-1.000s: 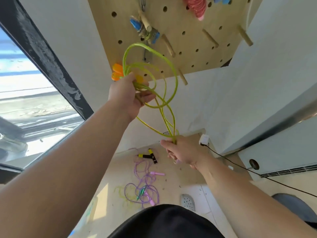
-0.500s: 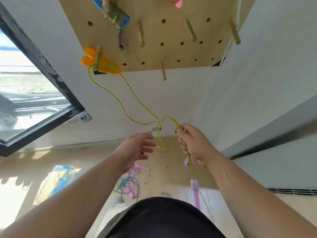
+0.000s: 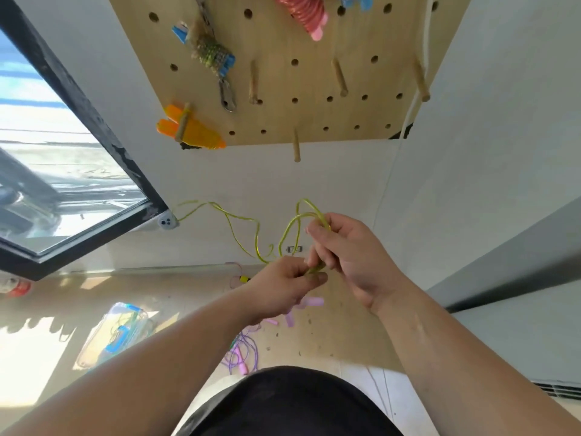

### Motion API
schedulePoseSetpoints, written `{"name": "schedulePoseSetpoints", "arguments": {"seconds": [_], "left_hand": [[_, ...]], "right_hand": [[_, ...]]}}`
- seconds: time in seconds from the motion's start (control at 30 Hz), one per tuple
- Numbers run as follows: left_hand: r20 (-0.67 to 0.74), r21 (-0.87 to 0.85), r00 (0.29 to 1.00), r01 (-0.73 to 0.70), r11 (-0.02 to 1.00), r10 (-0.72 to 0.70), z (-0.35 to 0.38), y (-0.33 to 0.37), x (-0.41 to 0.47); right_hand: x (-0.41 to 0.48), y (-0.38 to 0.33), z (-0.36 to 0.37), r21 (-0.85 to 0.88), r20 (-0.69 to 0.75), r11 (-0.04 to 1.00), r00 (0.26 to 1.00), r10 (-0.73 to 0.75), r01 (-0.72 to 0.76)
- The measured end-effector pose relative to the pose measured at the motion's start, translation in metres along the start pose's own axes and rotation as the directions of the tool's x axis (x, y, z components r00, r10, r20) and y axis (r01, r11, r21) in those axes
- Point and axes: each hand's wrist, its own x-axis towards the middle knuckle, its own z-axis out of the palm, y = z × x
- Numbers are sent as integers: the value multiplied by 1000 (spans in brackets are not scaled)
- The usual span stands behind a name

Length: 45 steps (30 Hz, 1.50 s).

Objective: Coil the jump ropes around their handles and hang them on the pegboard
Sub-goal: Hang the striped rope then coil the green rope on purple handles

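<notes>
- Pinching a thin yellow-green plastic jump-rope cord (image 3: 257, 237), both hands meet in mid-air in front of the white wall, below the pegboard.
- Left hand (image 3: 283, 291): its fingers are curled and narrow, and thumb and forefinger nip the lower end of the cord's loop. They touch the fingers of the other hand.
- Right hand (image 3: 355, 256): its fingers are narrow and closed round the same loop, which arches just above them.
- Cord, free part: a slack run sags leftward along the wall toward the corner of the black-framed window (image 3: 103, 146). Where it ends cannot be told.
- Light wooden pegboard (image 3: 314, 118) with round holes and wooden pegs, far and high on the wall.
- Pair of orange plastic handles (image 3: 195, 133): hung on a peg at the board's lower left corner.
- Coiled rope with blue handles (image 3: 213, 55) and red coiled rope with a pink handle (image 3: 305, 14): higher on the board.
- Purple rope with pink handles (image 3: 242, 350): tangled on the floor, near the person.
- Clear plastic bag (image 3: 116, 335): on the floor to the left.
</notes>
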Motion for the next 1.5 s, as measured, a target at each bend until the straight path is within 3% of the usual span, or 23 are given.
{"name": "schedulePoseSetpoints", "arguments": {"seconds": [0.13,0.23,0.33,0.43,0.53,0.67,0.8,0.87,0.93,1.0,1.1,1.2,1.37,1.43,1.5], "left_hand": [[-194,228,980,10,974,35,-23,-11,0],[-255,284,967,80,956,-5,-44,-22,-4],[-282,418,959,149,896,-27,-67,-36,-10],[-338,533,939,252,808,-71,-90,-54,-14],[-381,468,922,253,847,-65,-99,-71,-18],[-433,248,897,216,944,-91,-97,-74,-18],[-368,86,929,77,993,-40,-83,-46,-17],[-349,-22,937,19,1000,-26,-73,-23,-15],[-337,-119,941,-24,993,-17,-63,-1,-9],[-353,-206,935,-63,976,-14,-56,15,0],[-398,-308,914,-55,950,-76,-47,28,13],[-450,-263,888,-28,964,-97,-38,35,18],[-593,-179,795,25,984,-128,-31,27,14],[-549,-134,830,32,990,-101,-27,25,4],[-432,-69,901,2,998,-32,-19,26,-8]], "right_hand": [[18,11,-1,44,-26,997,997,71,-70],[37,24,2,43,-63,985,983,170,-167],[50,34,10,264,-81,935,960,267,-238],[57,36,18,500,-91,841,953,290,-208],[59,31,19,616,-131,777,954,269,-134],[59,27,2,710,-235,704,937,260,-17],[56,30,-26,679,-314,733,891,327,-29],[51,36,-33,636,-268,760,885,380,-133],[41,44,-27,518,-153,804,893,424,-293],[26,49,-12,347,63,840,904,424,-418],[2,54,11,-63,274,928,888,370,-367],[-8,55,18,-332,178,920,944,279,-210],[-1,43,6,-177,-32,967,983,178,-181],[1,40,1,-146,-102,975,983,152,-166],[1,38,1,-130,-76,980,987,143,-153]]}}
